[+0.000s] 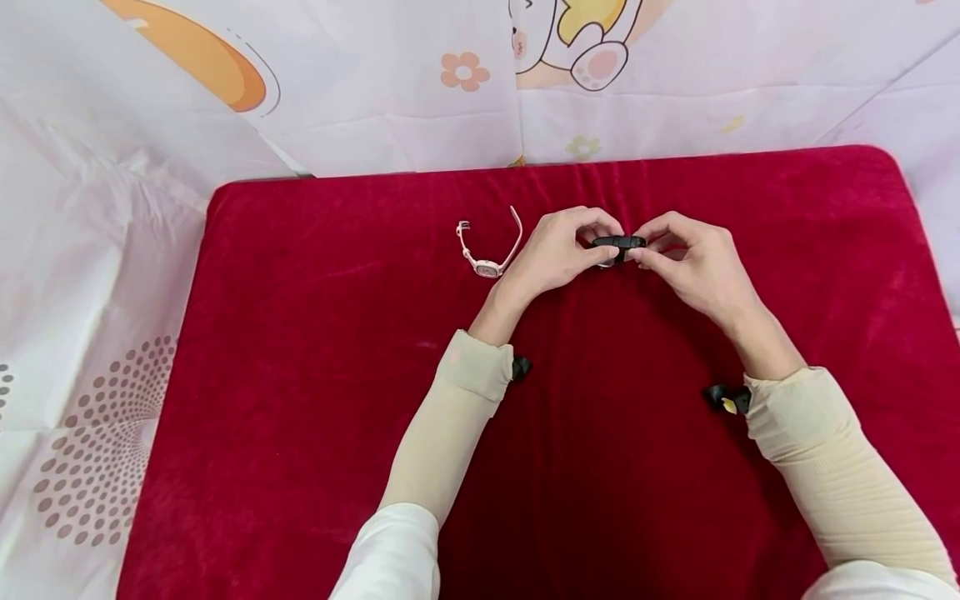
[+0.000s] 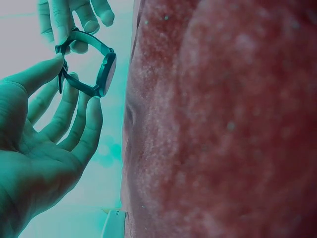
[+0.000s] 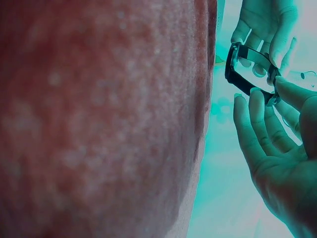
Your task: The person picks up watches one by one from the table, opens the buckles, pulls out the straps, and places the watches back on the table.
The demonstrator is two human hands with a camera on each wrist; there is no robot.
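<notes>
- Between both hands, just above the red desk [image 1: 315, 350], towards its far edge: black watch [image 1: 618, 243], held in the air, strap closed into a loop.
- Long axis of the black watch runs left-right in the head view, roughly level; left wrist view shows the watch face [image 2: 109, 73] turned towards the red cloth, the strap's joined ends on the side away from it.
- Left hand [image 1: 558, 250]: grip closed on the black watch's left end, thumb and forefinger [image 2: 37, 74] pinching the strap, other fingers spread loosely below it.
- Right hand [image 1: 693, 258]: grip closed on the right end; fingertips [image 3: 290, 91] pinch the strap near the buckle, w/ remaining fingers half-curled under.
- Both hands are equally near: each has one end, so the watch spans the gap between the two grips. Buckle detail is too small to tell.
- Pink watch [image 1: 489, 246] lies on the desk just left of the left hand, strap open, not touched; left hand is nearer to it.
- Beige sleeves [image 1: 465, 417] cover both forearms.
- Printed cartoon sheet [image 1: 375, 83] behind and beside the desk.
</notes>
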